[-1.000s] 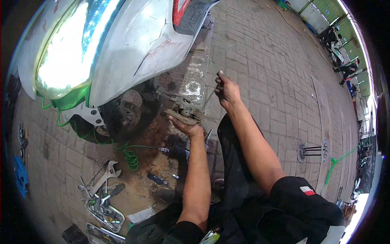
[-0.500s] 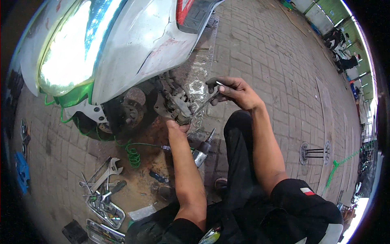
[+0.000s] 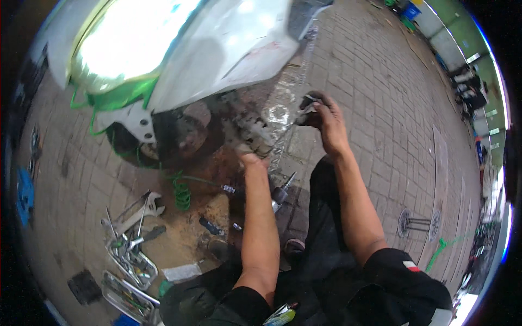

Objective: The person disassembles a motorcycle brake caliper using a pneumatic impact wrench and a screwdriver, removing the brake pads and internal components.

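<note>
A grimy metal brake caliper (image 3: 256,133) hangs beside the dark front wheel (image 3: 166,138) of a white vehicle. My left hand (image 3: 253,156) is closed around its lower side; the fingers are partly hidden behind it. My right hand (image 3: 324,113), blackened at the fingers, pinches a slim metal hand tool (image 3: 298,120) just right of the caliper. Motion blurs the tool, so its exact kind and whether its tip touches the caliper cannot be made out. Below the caliper, partly behind my left forearm, an air tool (image 3: 280,194) with a pointed end lies on the ground.
A coiled green air hose (image 3: 182,193) lies left of my forearm. An adjustable wrench (image 3: 142,213) and several hand tools are heaped over metal trays (image 3: 128,293) at lower left. The white body panel (image 3: 228,54) overhangs the wheel. A spool-like metal stand (image 3: 418,224) lies to the right.
The view has shifted, moving the vehicle and caliper rightward in the picture. My right hand and its tool have moved slightly away from the caliper. My left hand keeps its hold.
</note>
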### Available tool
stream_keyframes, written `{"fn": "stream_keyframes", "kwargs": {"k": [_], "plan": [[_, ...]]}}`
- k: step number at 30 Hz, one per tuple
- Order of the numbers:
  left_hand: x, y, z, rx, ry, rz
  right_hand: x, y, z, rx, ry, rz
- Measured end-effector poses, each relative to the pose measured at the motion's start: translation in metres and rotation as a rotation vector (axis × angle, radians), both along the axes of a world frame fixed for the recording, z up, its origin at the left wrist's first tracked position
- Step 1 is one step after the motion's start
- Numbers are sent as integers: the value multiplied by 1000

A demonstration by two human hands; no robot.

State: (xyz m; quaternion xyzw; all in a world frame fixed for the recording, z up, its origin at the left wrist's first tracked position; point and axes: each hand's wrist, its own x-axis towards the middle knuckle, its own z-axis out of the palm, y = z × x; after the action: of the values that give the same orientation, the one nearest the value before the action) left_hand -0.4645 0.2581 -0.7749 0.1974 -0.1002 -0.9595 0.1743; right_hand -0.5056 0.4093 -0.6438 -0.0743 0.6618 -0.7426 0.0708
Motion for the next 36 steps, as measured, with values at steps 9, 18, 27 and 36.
{"fn": "stream_keyframes", "kwargs": {"k": [9, 18, 27, 36], "plan": [[-10, 12, -4, 177, 23, 110, 7, -2, -4, 8, 166, -5], [-4, 43, 7, 87, -152, 238, 2, -17, -14, 37, 34, -359], [-12, 39, -10, 152, 82, 63, -31, 34, -30, -649, -343, 318], [-1, 43, -19, -168, -64, 269, -23, 12, -44, -359, -437, -372]]}}
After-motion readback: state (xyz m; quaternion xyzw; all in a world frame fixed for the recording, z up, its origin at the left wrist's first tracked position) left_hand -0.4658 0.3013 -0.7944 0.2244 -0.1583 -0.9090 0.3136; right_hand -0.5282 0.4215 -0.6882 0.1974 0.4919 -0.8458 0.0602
